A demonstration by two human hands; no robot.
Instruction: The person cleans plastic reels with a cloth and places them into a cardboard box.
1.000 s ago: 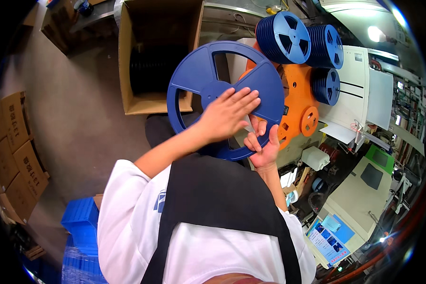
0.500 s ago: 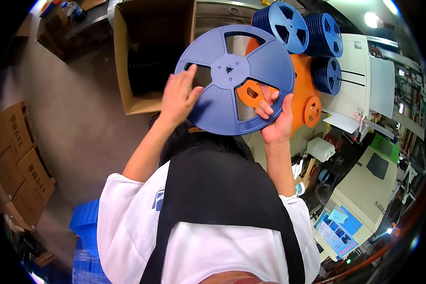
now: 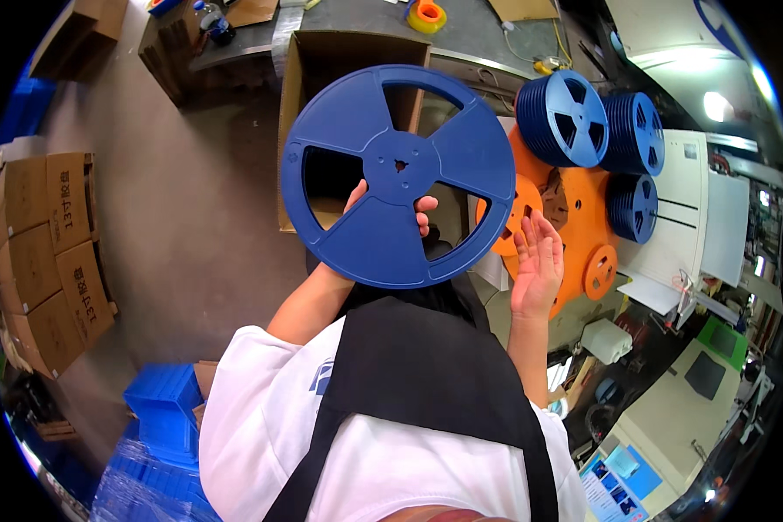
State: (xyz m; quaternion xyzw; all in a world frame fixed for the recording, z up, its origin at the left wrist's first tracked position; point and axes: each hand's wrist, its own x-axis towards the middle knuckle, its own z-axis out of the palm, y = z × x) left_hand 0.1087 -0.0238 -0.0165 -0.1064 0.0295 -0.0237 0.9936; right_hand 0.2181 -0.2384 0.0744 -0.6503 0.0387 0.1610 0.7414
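The big blue reel (image 3: pixel 398 174) — three-spoked, flat, empty — is held up in front of the open cardboard box (image 3: pixel 322 61), left hand (image 3: pixel 383 209) fingers gripping it from behind; right hand (image 3: pixel 538 261) open just beside its right rim.

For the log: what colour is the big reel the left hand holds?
Blue, seen best in the head view: the reel.

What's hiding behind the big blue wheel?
Behind the blue reel, the left hand holds it, fingertips poking through a gap. An open cardboard box shows through the holes; most of its inside is covered.
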